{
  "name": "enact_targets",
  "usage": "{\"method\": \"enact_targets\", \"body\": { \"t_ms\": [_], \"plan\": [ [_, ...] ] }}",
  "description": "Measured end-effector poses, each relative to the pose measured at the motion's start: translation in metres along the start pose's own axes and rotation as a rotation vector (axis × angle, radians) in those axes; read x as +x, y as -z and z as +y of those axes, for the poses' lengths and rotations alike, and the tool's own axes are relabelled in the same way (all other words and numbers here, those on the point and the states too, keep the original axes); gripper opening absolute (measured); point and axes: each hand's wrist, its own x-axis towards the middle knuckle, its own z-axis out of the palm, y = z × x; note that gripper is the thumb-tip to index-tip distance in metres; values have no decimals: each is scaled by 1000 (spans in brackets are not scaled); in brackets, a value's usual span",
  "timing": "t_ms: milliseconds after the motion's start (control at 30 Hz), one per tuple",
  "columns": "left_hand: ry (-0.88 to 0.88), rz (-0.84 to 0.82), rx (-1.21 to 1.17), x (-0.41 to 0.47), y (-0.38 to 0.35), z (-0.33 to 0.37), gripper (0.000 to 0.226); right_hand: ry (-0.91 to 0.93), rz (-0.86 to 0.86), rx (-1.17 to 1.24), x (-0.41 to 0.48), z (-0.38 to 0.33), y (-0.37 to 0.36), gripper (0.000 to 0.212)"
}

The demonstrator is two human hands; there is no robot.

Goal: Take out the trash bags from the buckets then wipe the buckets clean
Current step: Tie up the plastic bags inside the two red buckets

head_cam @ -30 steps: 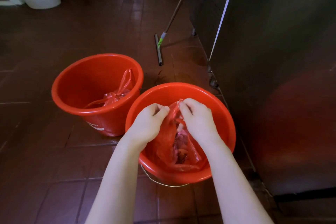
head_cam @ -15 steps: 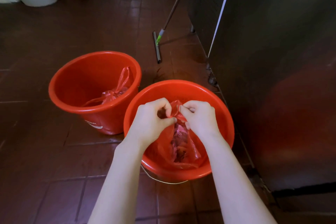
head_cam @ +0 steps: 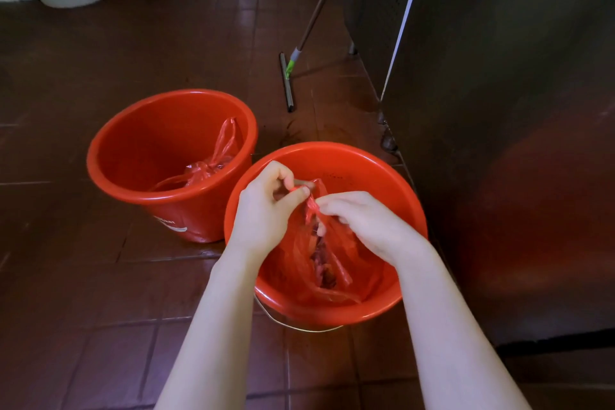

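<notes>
Above the tiled floor [head_cam: 100,309], I had both hands over the near bucket [head_cam: 332,316], its wire bail [head_cam: 299,328] hanging at the front. The red trash bag [head_cam: 299,263] lay slumped inside it. My left hand [head_cam: 266,213] was curled, thumb and fingers pinching one twisted strand of the bag's top. My right hand [head_cam: 369,226] pinched the twisted neck just beside it, and the two hands nearly touched. The knot, as I judged it, was not yet closed. Doing this well meant drawing the strands snug so the load stayed sealed. After that the bag wanted a straight lift, clear of the rim, so the thin film neither snagged nor dripped. Just beyond stood the second bucket [head_cam: 149,143], its own bag [head_cam: 203,171] already knotted inside. Farther off, a squeegee [head_cam: 288,83] rested its head on the floor beside the steel cabinet [head_cam: 499,110].
</notes>
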Motion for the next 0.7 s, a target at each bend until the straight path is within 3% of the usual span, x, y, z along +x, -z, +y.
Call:
{"method": "enact_targets", "body": {
  "t_ms": [100,133,233,300,500,600,700],
  "plan": [
    [41,20,-25,2,-1,-1,20,35,-42,-96,0,0,-1,8],
    [51,31,-30,2,-2,-2,21,52,-10,-163,2,1,-3,13],
    [102,74,-43,1,-7,-2,21,126,239,-313,8,5,-14,16],
    [156,125,-98,1,-9,-3,21,181,395,-269,11,8,-19,17],
    [320,162,-297,3,-4,-6,25,317,559,-132,11,14,-13,11],
    [408,191,-330,6,-5,-12,27,211,594,142,14,16,-8,17],
    [461,394,-285,7,5,-23,34,28,631,612,11,26,2,12]
  ]
}}
